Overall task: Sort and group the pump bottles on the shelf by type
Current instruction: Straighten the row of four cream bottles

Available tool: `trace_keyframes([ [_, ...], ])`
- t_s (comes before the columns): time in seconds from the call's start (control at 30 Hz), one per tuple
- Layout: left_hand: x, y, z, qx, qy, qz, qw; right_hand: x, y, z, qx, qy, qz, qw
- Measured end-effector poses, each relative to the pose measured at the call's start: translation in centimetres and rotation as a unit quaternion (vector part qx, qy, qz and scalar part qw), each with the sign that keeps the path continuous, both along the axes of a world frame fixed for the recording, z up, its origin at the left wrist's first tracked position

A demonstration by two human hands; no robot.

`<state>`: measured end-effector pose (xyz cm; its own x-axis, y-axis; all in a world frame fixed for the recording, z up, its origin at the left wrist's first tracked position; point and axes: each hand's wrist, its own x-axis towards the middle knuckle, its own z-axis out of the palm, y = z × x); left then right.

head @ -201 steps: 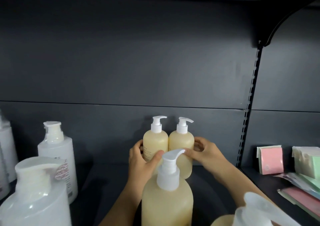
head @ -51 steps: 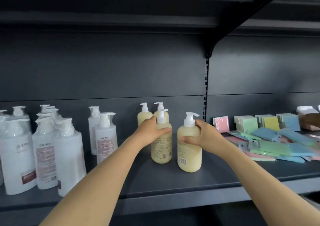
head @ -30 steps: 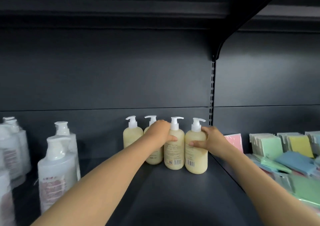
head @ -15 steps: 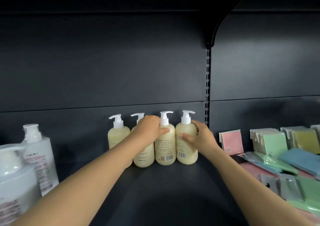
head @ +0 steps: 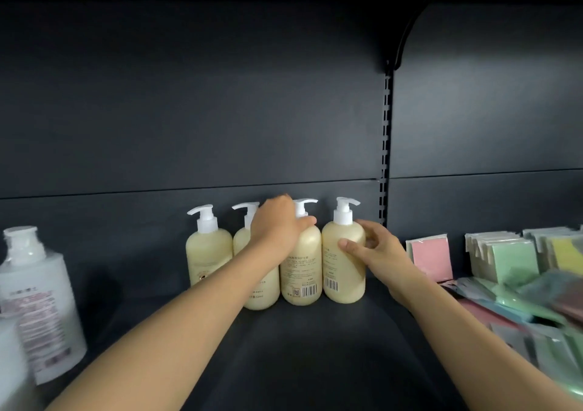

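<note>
Bottles of two kinds share the dark shelf (head: 299, 357), and as it lies now the sorting looks close to finished for the part in view.

Nearest, at the left front edge, stand the white bottles (head: 41, 303): one large and blurred, with a sliver of another at the very edge of the frame. How many more stand beyond that edge cannot be told. A bare stretch of shelf keeps them well apart from the rest.

Farther in, both forearms reach toward the back wall. The right hand (head: 383, 253) rests on the side of the rightmost yellow bottle (head: 344, 262), thumb on its front, the other fingers loosely curled and spread beside it; it touches rather than clamps. The left hand (head: 279, 224) lies over the shoulder of the next yellow bottle (head: 301, 265), fingers together and wrapped around the top below the pump.

At the back, four yellow bottles (head: 208, 253) stand upright in one row against the wall, touching or just beside each other, pumps all pointing much the same way. That group seems done, apart from final nudging.

Coloured packets (head: 504, 262) fill the shelf's right end and are no part of the job.

Left, by my judgement: letting go, and checking the white group out of view.
</note>
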<state>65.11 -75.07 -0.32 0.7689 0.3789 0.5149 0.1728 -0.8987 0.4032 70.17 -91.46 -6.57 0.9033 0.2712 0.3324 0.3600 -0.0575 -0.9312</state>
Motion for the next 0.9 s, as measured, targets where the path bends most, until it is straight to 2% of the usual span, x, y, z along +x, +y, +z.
trace_keyframes([
  [0.13, 0.1, 1.1, 1.9, 0.030, 0.092, -0.043, 0.994, -0.2, 0.5, 0.5, -0.032, -0.017, -0.024, 0.999],
  [0.3, -0.4, 1.7, 4.5, 0.086, 0.201, -0.108, 0.970, 0.0, 0.1, 3.0, -0.121, -0.015, 0.036, 0.992],
  [0.43, -0.5, 0.9, 5.8, 0.143, 0.182, -0.131, 0.964, 0.9, -0.5, 7.0, -0.098, -0.071, 0.072, 0.990],
  [0.53, -0.3, 0.9, 6.1, 0.164, 0.171, -0.150, 0.960, 1.4, -0.3, 8.8, -0.178, -0.069, 0.113, 0.975],
  [0.7, 0.1, 1.9, 5.8, 0.123, 0.166, -0.196, 0.959, 1.9, -1.1, 9.9, -0.294, -0.062, 0.158, 0.941],
  [0.8, 0.2, 2.4, 6.1, 0.108, 0.172, -0.218, 0.955, 2.6, -1.7, 9.8, -0.216, -0.002, 0.206, 0.954],
  [0.9, 0.2, 2.9, 6.3, 0.099, 0.178, -0.237, 0.950, 2.7, -1.4, 9.8, -0.174, -0.017, 0.180, 0.968],
])
